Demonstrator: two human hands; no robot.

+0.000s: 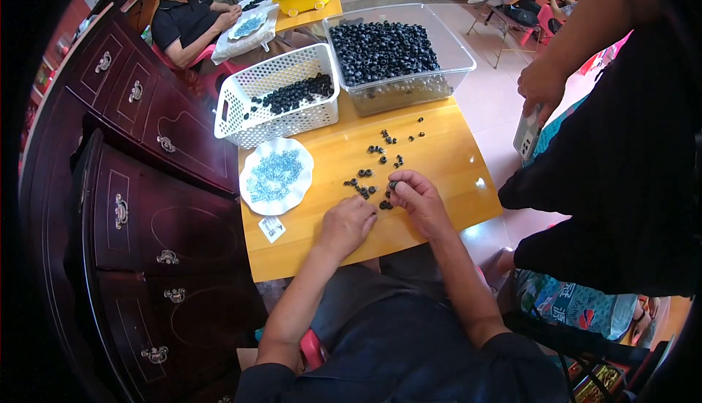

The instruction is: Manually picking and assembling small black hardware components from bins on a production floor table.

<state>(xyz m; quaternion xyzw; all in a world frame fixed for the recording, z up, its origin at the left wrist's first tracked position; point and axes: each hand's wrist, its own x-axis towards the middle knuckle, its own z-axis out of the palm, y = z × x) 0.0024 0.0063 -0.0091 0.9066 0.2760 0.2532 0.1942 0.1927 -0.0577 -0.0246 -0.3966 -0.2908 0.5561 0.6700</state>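
The right hand (420,202) is pinching a small round black part (393,184) between thumb and forefinger, the tips closing on it, over the yellow wooden table (461,180); the part is showing too small for telling its long axis or which way it is pointing. The left hand (348,226) is resting on the tabletop, fingers curling inward; I cannot tell whether it is gripping anything. Loose black parts (367,173) are lying scattered just beyond.

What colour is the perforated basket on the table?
The basket is white, shown in the head view.
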